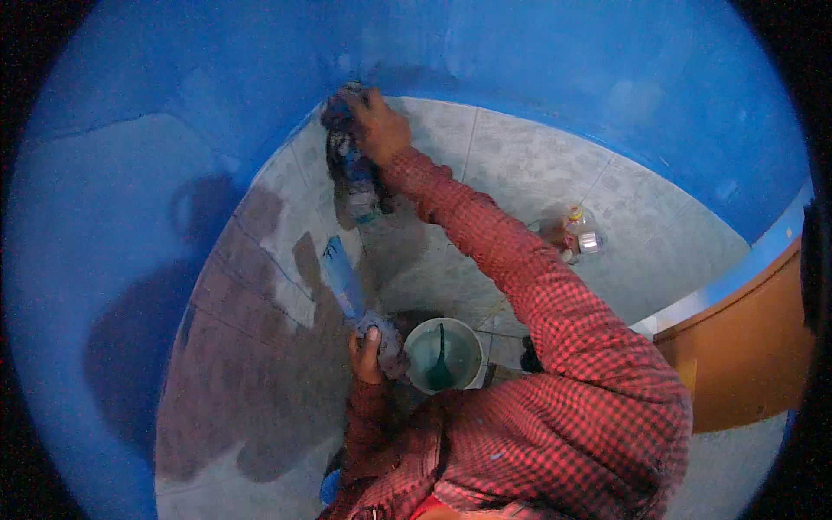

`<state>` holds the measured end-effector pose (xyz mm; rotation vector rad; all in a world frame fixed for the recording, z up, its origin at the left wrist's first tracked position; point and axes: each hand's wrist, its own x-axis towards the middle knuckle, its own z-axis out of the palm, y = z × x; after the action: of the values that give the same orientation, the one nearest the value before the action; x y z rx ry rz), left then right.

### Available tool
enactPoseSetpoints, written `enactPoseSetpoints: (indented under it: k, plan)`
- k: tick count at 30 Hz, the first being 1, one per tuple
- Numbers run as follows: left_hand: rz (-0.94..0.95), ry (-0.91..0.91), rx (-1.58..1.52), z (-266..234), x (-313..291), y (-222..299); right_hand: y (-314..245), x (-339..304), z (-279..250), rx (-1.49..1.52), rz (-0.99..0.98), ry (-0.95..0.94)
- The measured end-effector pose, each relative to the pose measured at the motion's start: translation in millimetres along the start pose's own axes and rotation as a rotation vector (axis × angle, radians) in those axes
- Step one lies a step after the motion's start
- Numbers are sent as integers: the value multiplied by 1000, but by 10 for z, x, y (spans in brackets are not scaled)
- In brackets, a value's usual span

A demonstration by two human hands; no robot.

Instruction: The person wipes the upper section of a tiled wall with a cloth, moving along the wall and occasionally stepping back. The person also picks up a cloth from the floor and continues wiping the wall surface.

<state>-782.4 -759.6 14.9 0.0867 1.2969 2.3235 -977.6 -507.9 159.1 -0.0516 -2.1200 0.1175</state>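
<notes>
My left hand (367,357) is closed on a crumpled grey cloth (394,347), the thumb pressed on top. A flat blue strip (343,282) with dark marks extends upward from the same grip; its exact kind is unclear. My right hand (381,128) reaches into the far corner, fingers bent around the top of a dark, blue-flecked thing (341,121) that I cannot make out. Below that hand, a clear and blue bottle-like object (362,204) shows among dark shapes. Beside my left hand stands a round pale bucket (477,342) of cloudy water with a dark green handle (441,347) in it.
Blue walls (537,52) meet the grey tiled floor (511,165), which has wet-looking patches. A clear bottle with a yellow cap (582,234) is on the right part of the floor. Curved brown furniture (737,338) stands at the right edge.
</notes>
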Motion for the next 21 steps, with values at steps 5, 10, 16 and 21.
enactPoseSetpoints:
  k: [5, 10, 16, 21]
  plan:
    - [29, 136, 213, 61, 90, -24, -24, 87, 330, -26, -31, -26]
    - [15, 159, 121, 174, 37, 109, -82, 26, 388, -5, 15, -148]
    - [48, 170, 21, 150, -111, 183, -102, -85, 215, 32, -19, -468]
    - [-8, 229, 8, 171, -118, 214, -102, 144, 213, -23, -11, -65]
